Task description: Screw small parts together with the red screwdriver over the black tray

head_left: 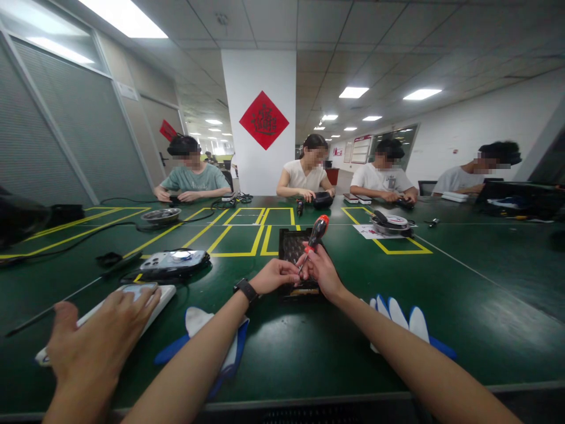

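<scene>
A screwdriver (318, 229) with a black and orange handle leans upward in my right hand (325, 272), whose fingers are closed around its lower part. At the lower end of its shaft, my left hand (274, 277), with a dark watch on the wrist, is pinched closed. Whatever is between those left fingertips is too small to make out. Both hands are over a black open tray (289, 241) with a dark patterned inside, partly hidden by them.
White-and-blue gloves (419, 324) lie under both forearms. At left, another person's hand (101, 330) rests on a white device (165, 294), near a grey handheld unit (176, 262). Metal bowls (161, 217), cables and yellow tape lines are on the green table (353, 365); several people sit opposite.
</scene>
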### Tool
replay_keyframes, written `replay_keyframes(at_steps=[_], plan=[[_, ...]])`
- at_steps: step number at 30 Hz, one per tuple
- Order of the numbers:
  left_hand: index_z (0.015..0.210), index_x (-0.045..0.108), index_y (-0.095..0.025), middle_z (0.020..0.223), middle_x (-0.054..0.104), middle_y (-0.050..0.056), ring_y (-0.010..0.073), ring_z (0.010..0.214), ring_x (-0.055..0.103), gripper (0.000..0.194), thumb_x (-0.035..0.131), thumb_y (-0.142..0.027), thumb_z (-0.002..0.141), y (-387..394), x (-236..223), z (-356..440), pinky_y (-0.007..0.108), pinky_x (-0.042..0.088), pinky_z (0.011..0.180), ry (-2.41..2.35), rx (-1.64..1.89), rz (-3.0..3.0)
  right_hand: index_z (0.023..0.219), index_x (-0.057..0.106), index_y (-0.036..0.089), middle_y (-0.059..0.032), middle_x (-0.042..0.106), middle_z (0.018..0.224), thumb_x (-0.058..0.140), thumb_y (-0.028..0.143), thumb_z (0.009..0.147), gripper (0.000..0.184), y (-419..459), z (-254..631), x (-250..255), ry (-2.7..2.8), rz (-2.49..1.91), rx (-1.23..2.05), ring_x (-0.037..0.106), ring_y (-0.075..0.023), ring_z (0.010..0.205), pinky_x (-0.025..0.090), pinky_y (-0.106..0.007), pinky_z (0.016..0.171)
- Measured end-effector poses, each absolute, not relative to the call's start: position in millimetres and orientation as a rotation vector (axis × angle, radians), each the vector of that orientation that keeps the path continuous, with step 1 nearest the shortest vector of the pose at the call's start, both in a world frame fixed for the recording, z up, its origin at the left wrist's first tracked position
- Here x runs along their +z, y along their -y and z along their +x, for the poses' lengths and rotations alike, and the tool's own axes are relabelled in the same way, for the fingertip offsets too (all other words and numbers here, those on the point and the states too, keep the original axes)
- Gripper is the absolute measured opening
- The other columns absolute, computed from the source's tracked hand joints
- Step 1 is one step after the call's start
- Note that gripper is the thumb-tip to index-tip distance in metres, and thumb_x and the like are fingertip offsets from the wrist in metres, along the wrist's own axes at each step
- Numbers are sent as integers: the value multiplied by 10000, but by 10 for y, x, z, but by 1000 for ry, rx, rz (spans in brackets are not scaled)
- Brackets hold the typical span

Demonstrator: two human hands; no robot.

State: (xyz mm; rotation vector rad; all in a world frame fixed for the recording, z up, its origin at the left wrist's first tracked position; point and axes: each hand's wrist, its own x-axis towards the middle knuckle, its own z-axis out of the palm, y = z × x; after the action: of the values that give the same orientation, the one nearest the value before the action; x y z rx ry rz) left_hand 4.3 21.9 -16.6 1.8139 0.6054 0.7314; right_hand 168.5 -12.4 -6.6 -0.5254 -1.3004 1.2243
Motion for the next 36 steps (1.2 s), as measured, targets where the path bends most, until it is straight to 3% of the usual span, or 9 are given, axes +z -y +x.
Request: replay_keyframes(at_steps=[7, 19, 31, 36], plan=[[869, 612, -75, 766, 645, 82, 117, 686, 578, 334, 616, -363, 700, -200, -144, 50, 254, 433, 700, -529, 709, 1773, 1120, 413, 216, 4, 592, 744, 463, 385, 803, 363, 101, 1686, -82, 1282, -537, 1183, 492, -61, 444, 431, -211, 459], [722, 586, -90, 663, 608, 25, 74, 566, 528, 305, 693, -350, 605, -215, -186, 81, 188, 404, 555, -726, 809, 1879, 1115, 418, 228, 15, 576, 734, 464, 361, 810, 336, 116, 1676, -57, 1277, -544, 1142, 487, -61, 443, 408, -213, 458], [833, 624, -60, 745, 644, 83, 112, 656, 566, 327, 575, -367, 731, -209, -185, 75, 242, 436, 669, -561, 744, 1816, 1087, 450, 210, -15, 590, 764, 401, 391, 838, 312, 103, 1690, -88, 1275, -566, 1175, 506, -69, 453, 415, -211, 450], [824, 610, -85, 717, 630, 50, 101, 633, 556, 327, 643, -369, 664, -202, -171, 100, 219, 431, 632, -651, 824, 1902, 1084, 447, 217, -9, 584, 769, 407, 384, 838, 300, 103, 1679, -86, 1292, -542, 1163, 512, -67, 464, 404, -200, 444]])
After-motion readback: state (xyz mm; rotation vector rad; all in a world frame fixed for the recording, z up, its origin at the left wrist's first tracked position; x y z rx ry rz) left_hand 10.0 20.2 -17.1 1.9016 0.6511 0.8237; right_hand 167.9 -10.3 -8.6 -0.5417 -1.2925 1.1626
